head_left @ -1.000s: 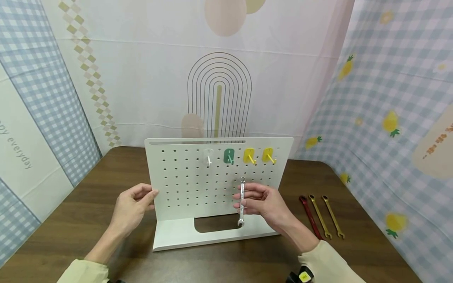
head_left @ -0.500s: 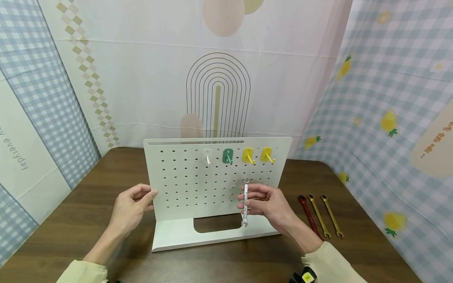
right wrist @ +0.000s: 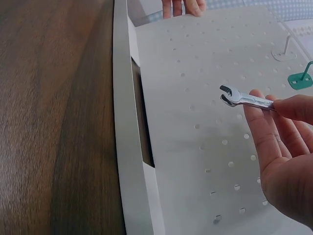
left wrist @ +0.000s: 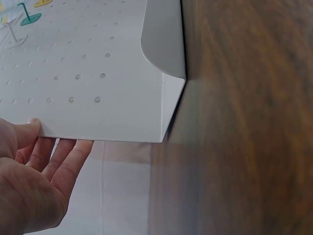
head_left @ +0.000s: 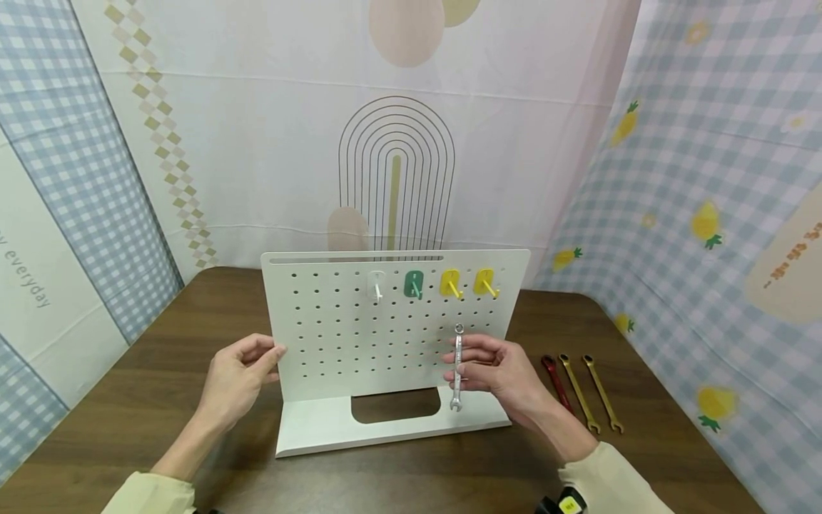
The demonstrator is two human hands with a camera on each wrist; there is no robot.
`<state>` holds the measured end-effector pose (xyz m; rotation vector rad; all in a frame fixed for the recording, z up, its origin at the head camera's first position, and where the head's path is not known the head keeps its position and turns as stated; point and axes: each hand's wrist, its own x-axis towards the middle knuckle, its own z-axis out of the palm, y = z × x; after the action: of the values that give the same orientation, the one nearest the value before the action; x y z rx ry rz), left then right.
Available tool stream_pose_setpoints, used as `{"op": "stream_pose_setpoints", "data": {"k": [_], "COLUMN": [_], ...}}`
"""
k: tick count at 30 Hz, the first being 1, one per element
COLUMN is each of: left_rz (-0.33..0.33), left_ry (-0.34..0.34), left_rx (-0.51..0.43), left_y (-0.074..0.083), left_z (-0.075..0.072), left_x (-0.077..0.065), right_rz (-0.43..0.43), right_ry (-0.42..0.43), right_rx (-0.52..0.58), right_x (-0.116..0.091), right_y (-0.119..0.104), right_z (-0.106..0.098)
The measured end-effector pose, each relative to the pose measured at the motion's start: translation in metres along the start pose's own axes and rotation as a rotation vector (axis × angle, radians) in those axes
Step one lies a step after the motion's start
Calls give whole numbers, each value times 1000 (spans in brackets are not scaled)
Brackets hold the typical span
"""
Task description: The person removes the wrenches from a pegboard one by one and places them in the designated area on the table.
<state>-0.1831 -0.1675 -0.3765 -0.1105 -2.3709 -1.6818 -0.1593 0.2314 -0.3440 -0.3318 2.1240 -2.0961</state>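
Note:
A white pegboard (head_left: 347,328) stands upright on the table with a row of hooks near its top. Thumb and fingers of my left hand (head_left: 234,378) pinch its left edge, thumb on the front and fingers behind, as the left wrist view shows. My right hand (head_left: 497,371) pinches a silver combination wrench (head_left: 457,371) between thumb and fingers, in front of the board's lower right. The wrench is upright, ring end up and open end (right wrist: 232,96) down. The hooks above are a clear one (head_left: 377,287), a green one (head_left: 414,284) and two yellow ones (head_left: 451,283).
To the right, on the brown table (head_left: 359,485), lie a red wrench (head_left: 556,382) and two gold wrenches (head_left: 580,392), side by side. My right forearm partly covers the red one. Patterned cloths (head_left: 257,143) hang behind the table and at both sides.
My right hand has moved a little to the right with the silver wrench, which stays upright below the hooks. My left hand has kept its hold on the board's edge.

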Motion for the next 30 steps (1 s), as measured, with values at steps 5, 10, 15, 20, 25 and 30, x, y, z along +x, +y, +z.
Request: {"op": "stream_pose_setpoints", "data": {"k": [5,10,15,20,25,30], "left_rz": [-3,2,7,12,13,7], "left_ry": [-1,4,6,4,7,4], "left_rx": [1,-4,-7,-10,-11,-14], "left_y": [0,0,1,2,2,2], "left_z": [0,0,0,0,0,0], "left_x": [0,0,0,0,0,-1], "right_rz": [9,19,1,-10,-17,-7], "right_ry": [9,25,47,71,68,76], "right_rx": [-11,-28,-28,2,10,1], "right_x": [-2,-2,-3,-5,-6,-6], "right_y": [-2,-4,-4,-3,-2,0], "right_z": [-4,-9,-14,-20,-25,-28]}}
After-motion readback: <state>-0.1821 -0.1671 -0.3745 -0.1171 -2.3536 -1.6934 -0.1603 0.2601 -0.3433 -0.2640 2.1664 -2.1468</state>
